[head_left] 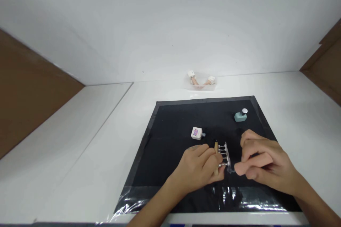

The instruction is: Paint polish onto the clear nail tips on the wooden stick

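Observation:
My left hand (pixel 199 165) is closed around a narrow yellowish strip (pixel 216 146). Several small metallic posts (pixel 222 153) stick out of it to the right, with pale silvery pieces that look like nail tips (pixel 226 149) at their ends. A nail polish brush (pixel 252 164) with a peach-coloured cap handle is pinched in my right hand (pixel 270 163). Its dark bristle end is close to the lowest tip; whether they touch, I cannot tell. A white bottle (pixel 196 133) with a purple design lies above my left hand. Beyond my right hand is a teal bottle (pixel 240 116) with a dark neck and round silvery top.
A black mat (pixel 170 124) under clear film lies on the white table (pixel 106 149). At the back wall, a translucent tray (pixel 201 87) holds two white bottles with peach-coloured caps. Brown panels (pixel 32 92) border the sides.

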{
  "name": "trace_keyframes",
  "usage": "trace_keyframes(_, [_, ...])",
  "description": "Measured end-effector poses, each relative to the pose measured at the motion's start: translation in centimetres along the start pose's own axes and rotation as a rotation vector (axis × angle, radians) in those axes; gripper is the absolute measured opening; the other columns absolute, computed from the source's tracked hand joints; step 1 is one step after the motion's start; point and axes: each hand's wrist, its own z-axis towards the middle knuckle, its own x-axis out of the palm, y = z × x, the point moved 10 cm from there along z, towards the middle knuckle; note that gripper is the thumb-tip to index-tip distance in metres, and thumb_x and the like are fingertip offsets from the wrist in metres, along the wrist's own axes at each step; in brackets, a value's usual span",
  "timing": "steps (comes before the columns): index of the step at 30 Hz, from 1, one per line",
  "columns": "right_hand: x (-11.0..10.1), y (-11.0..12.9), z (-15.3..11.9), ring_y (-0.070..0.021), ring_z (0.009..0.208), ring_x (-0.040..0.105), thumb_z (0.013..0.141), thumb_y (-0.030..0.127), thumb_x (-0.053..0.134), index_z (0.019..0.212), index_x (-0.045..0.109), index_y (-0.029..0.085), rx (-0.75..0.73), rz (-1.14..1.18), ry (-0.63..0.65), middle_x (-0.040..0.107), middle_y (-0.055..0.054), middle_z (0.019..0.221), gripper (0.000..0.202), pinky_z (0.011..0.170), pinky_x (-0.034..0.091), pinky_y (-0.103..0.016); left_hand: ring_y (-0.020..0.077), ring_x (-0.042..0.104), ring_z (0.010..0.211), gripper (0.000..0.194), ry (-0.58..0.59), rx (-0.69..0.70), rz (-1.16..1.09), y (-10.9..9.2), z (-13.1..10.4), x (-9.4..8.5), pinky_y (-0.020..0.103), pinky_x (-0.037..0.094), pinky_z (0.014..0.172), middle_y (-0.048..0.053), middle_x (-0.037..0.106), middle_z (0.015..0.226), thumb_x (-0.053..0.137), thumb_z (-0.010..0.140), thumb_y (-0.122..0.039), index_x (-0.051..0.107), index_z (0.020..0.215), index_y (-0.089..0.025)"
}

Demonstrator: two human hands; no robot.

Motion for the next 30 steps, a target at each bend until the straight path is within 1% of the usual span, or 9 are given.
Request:
trace_keyframes(4, [0.3, 0.4, 0.3, -0.0134, 0.053, 0.047, 0.087, 0.046, 0.051, 0.066, 0.051, 0.02, -0.032, -0.002, 0.037, 0.053, 0.0, 0.053, 0.034, 0.046, 0.037, -0.027, 0.0097, 0.045, 0.045, 0.008, 0.019, 0.004, 0.011, 0.0, 0.1, 0.2, 0.021, 0.032, 0.042, -0.005, 0.051, 0.05, 0.048, 0.076, -0.016, 0.046, 0.069, -0.019])
trace_keyframes(8, [0.3, 0.4, 0.2, -0.0131, 0.054, 0.046, 0.087, 0.047, 0.05, 0.067, 0.051, 0.02, -0.037, -0.008, 0.036, 0.052, 0.001, 0.052, 0.034, 0.047, 0.038, -0.027, 0.0097, 0.045, 0.045, 0.011, -0.001, -0.002, 0.017, 0.0, 0.1, 0.1, 0.022, 0.032, 0.041, -0.004, 0.052, 0.05, 0.046, 0.078, -0.016, 0.045, 0.068, -0.019])
trace_keyframes(15, [-0.1, -0.2, -0.4, -0.0144, 0.059, 0.049, 0.087, 0.038, 0.056, 0.076, 0.053, 0.021, 0.002, -0.023, -0.014, 0.055, 0.0, 0.06, 0.021, 0.051, 0.042, -0.028, 0.0094, 0.044, 0.044, 0.013, -0.016, 0.015, 0.018, -0.2, 0.2, -0.3, 0.021, 0.033, 0.041, -0.004, 0.052, 0.049, 0.046, 0.078, -0.015, 0.045, 0.066, -0.019])
trace_keyframes(23, [-0.8, -1.3, -1.4, -0.0156, 0.06, 0.049, 0.083, 0.032, 0.062, 0.078, 0.057, 0.021, 0.063, -0.012, -0.139, 0.054, 0.0, 0.063, 0.013, 0.053, 0.041, -0.028, 0.0098, 0.041, 0.044, 0.012, -0.034, 0.006, -0.003, -0.2, -0.3, -0.4, 0.021, 0.03, 0.041, -0.004, 0.05, 0.049, 0.046, 0.078, -0.014, 0.045, 0.067, -0.019])
trace_keyframes(25, [-1.2, -1.6, -1.7, -0.0155, 0.061, 0.051, 0.083, 0.03, 0.062, 0.08, 0.058, 0.022, 0.084, 0.009, -0.184, 0.055, 0.0, 0.066, 0.01, 0.053, 0.042, -0.028, 0.0097, 0.04, 0.044, 0.011, -0.04, -0.01, -0.051, 0.0, -0.5, -0.5, 0.022, 0.029, 0.042, -0.004, 0.049, 0.05, 0.046, 0.077, -0.013, 0.045, 0.068, -0.019])
trace_keyframes(27, [-1.8, -2.0, -2.0, -0.0148, 0.06, 0.051, 0.084, 0.032, 0.061, 0.08, 0.057, 0.022, 0.126, 0.047, -0.244, 0.055, 0.0, 0.067, 0.011, 0.052, 0.041, -0.026, 0.0088, 0.039, 0.045, 0.009, -0.02, -0.087, -0.193, 0.7, -0.6, -0.2, 0.021, 0.029, 0.043, -0.005, 0.046, 0.052, 0.045, 0.077, -0.013, 0.045, 0.071, -0.019])
trace_keyframes(28, [-2.1, -2.3, -2.2, -0.0144, 0.059, 0.051, 0.084, 0.035, 0.06, 0.08, 0.057, 0.023, 0.152, 0.07, -0.277, 0.055, 0.0, 0.067, 0.013, 0.051, 0.04, -0.026, 0.0079, 0.037, 0.045, 0.008, 0.011, -0.165, -0.306, 1.3, -0.8, 0.2, 0.02, 0.028, 0.043, -0.006, 0.043, 0.053, 0.045, 0.078, -0.013, 0.044, 0.073, -0.019])
trace_keyframes(30, [-2.8, -2.8, -2.4, -0.0141, 0.059, 0.052, 0.084, 0.04, 0.059, 0.08, 0.059, 0.023, 0.205, 0.121, -0.338, 0.055, 0.0, 0.067, 0.017, 0.05, 0.039, -0.025, 0.0064, 0.033, 0.044, 0.006, 0.117, -0.396, -0.589, 2.8, -1.6, 1.9, 0.019, 0.027, 0.044, -0.008, 0.037, 0.054, 0.044, 0.08, -0.015, 0.043, 0.076, -0.019])
